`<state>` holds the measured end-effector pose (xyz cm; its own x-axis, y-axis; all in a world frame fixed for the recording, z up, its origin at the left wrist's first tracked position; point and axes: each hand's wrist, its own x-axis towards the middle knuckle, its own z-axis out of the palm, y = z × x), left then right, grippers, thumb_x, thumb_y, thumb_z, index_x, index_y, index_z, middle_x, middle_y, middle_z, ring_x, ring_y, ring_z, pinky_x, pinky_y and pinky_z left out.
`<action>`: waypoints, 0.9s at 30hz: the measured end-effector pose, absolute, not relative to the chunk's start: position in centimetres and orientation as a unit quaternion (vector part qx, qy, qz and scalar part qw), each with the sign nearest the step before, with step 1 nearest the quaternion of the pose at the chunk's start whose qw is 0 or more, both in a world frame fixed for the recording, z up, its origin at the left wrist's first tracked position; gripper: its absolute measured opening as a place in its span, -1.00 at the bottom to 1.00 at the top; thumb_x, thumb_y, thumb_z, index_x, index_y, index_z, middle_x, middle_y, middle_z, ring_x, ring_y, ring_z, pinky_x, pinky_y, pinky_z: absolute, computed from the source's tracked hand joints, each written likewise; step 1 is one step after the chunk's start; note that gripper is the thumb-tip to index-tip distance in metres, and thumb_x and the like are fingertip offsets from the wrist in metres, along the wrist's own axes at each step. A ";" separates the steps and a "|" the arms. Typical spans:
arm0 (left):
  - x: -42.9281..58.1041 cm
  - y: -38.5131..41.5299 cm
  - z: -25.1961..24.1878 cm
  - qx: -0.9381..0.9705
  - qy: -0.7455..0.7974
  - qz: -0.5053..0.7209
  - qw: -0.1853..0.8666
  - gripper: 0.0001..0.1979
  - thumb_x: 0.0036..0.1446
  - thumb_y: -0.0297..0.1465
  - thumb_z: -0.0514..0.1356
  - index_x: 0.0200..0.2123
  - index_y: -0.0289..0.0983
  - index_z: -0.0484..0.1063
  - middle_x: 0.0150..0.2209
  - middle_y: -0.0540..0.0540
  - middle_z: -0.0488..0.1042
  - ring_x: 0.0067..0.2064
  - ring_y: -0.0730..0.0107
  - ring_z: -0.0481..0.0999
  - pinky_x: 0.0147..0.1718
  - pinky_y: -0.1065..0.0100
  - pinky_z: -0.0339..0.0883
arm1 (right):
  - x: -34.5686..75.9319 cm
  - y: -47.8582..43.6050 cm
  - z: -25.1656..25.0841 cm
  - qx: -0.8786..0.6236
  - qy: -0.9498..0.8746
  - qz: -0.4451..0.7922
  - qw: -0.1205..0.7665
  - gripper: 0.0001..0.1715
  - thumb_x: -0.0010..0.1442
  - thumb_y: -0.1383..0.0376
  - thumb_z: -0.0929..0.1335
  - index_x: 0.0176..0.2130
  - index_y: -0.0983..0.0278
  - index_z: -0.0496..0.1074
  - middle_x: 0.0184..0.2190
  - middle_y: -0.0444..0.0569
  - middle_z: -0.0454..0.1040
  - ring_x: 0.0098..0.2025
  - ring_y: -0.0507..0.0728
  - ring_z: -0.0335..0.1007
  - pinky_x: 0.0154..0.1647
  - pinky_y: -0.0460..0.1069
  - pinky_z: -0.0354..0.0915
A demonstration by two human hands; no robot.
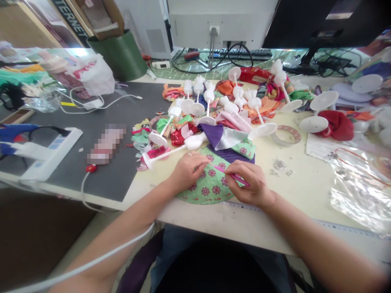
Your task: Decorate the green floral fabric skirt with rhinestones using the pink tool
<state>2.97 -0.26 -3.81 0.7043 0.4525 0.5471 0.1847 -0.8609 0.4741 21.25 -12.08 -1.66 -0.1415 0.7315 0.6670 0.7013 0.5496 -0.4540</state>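
A pink pen-like stick (220, 168) is gripped by my right hand (249, 183), its tip pointing left over green flowered fabric (210, 193). Close to that tip is my left hand (187, 171), resting on the fabric's left part with thumb and fingers pinched together; whatever they hold, if anything, is too small to make out. Purple striped fabric (246, 165) lies partly under the green piece. Just behind my left hand, a white plastic doll form on a stand (195, 141) lies on its side. Small silvery bits (279, 163) are scattered right of my right hand.
More white doll forms (209, 93) and colourful fabric scraps (183, 134) cover the table behind my hands. A tape roll (286, 135) and clear plastic bags (357, 195) lie to the right. Leftward are a blurred-out phone-like object (106, 144) and a power strip (51, 156). Monitors (220, 24) stand behind.
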 end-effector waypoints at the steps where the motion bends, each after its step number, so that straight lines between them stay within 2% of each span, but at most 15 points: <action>1: 3.0 -0.3 -3.8 0.901 0.177 0.343 0.199 -0.82 0.21 -0.45 0.12 -0.25 -0.32 0.53 -0.27 -0.13 0.60 -0.19 0.25 0.54 -0.14 0.19 0.41 | 21.2 -12.1 -1.6 -0.476 -0.756 0.017 0.449 -0.79 0.09 0.50 0.31 -0.26 0.26 0.32 -0.47 -0.07 0.39 -0.46 0.04 0.30 -0.45 -0.04 0.25; 23: 3.0 -0.3 -3.8 0.911 0.163 0.328 0.190 -0.81 0.23 -0.44 0.09 -0.27 -0.31 0.52 -0.28 -0.13 0.60 -0.19 0.25 0.55 -0.15 0.19 0.40 | 21.3 -12.0 -1.6 -0.472 -0.752 0.012 0.459 -0.77 0.06 0.52 0.33 -0.25 0.29 0.33 -0.45 -0.03 0.41 -0.43 0.07 0.35 -0.43 -0.03 0.27; 27: 2.9 -0.3 -3.7 0.907 0.176 0.329 0.197 -0.80 0.19 -0.49 0.07 -0.24 -0.29 0.51 -0.26 -0.12 0.60 -0.18 0.26 0.56 -0.14 0.19 0.40 | 21.3 -12.1 -1.4 -0.473 -0.759 0.014 0.447 -0.80 0.06 0.51 0.32 -0.28 0.28 0.33 -0.48 -0.06 0.39 -0.46 0.05 0.32 -0.45 -0.04 0.24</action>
<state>2.90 -0.28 -3.67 0.7214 0.4490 0.5273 0.1894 -0.8603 0.4734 21.34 -12.08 -1.43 -0.1535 0.7301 0.6659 0.7054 0.5528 -0.4435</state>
